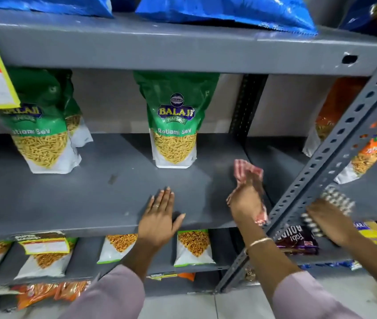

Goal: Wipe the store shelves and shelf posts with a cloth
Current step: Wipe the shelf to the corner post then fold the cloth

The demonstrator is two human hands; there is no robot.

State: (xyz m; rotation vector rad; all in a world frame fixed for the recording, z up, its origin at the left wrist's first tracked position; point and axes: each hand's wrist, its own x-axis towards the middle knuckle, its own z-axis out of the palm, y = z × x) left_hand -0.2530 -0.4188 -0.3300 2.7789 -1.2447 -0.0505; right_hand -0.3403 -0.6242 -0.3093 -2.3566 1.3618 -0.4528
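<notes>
fingers of your right hand [246,199] are curled round a red-and-white striped cloth [248,172], the hand blurred as if in mid-stroke, so the grip reads as closed on the fabric with a bunch poking out ahead toward twelve o'clock and a tail hanging below the wrist. it sits on the right end of the middle shelf [91,194], close beside the slotted grey shelf post [344,143] that runs off at about one o'clock. holding the cloth bunched like that looks meant to let you push into the corner where shelf meets post.

your left hand [160,217] lies flat and spread wide on the shelf's front edge, at nine o'clock from the cloth hand, holding nothing; it looks like a brace to steady your reach.

another person's hand [330,217] with a patterned cloth [337,200] is on the far side of the post, at three o'clock.

further out, a balaji ratlami sev pouch [175,125] stands upright at eleven o'clock from the cloth, a second sev pouch [42,134] well to the left. the bare stretch between them gives the cloth room, though a dark smudge [112,179] shows on it, so that part seems unwiped.
</notes>
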